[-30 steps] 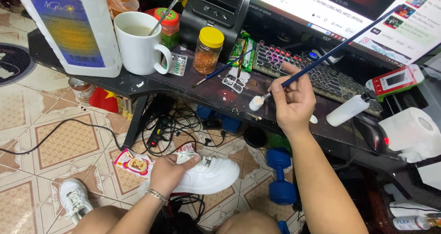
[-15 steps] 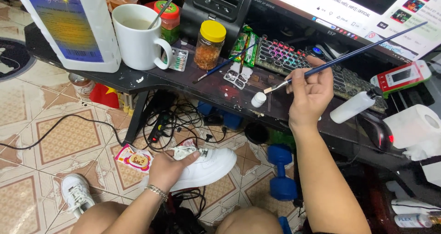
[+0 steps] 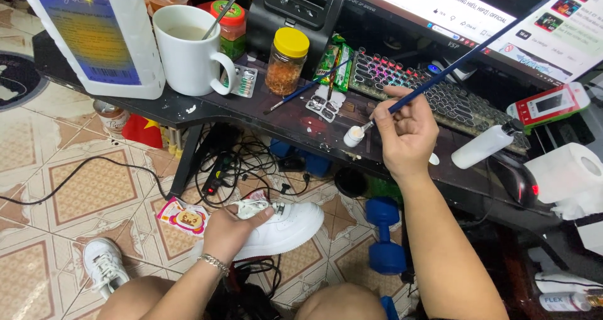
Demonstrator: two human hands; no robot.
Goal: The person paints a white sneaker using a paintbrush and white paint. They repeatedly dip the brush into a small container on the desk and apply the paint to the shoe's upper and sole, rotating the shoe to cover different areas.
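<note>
Shoe: I logged the white sneaker [image 3: 276, 232] low on the tiled floor [image 3: 81, 188], under the desk edge [image 3: 251, 116], toe pointing right, long axis running left to right with a slight upward slant in the head view.
Left hand: the left hand [image 3: 229, 232] sat on the shoe's heel end, fingers curled over the collar and tongue, gripping it; wrist with a bracelet, forearm reaching down from the knee.
Right hand: the right hand [image 3: 405, 135] was raised at desk height, fingers pressed together pinching a long blue paintbrush [image 3: 452, 69], handle slanting up to the right.
Brush tip: I noted the bristle end dipped at a small white pot [image 3: 353, 136] standing on the desk edge, just left of the knuckles.
Key relation: the shoe lay below and to the left of the brush hand, well apart from it; the left hand was far nearer and already on it.
Surroundings: white mug [image 3: 185, 47] with a spoon, yellow-lidded jar [image 3: 286, 62], large white jug [image 3: 94, 34], keyboard [image 3: 433, 94], a second sneaker [image 3: 103, 263] and blue dumbbell [image 3: 383, 232] on the floor.
Doubt: I could not tell the pot's contents.
</note>
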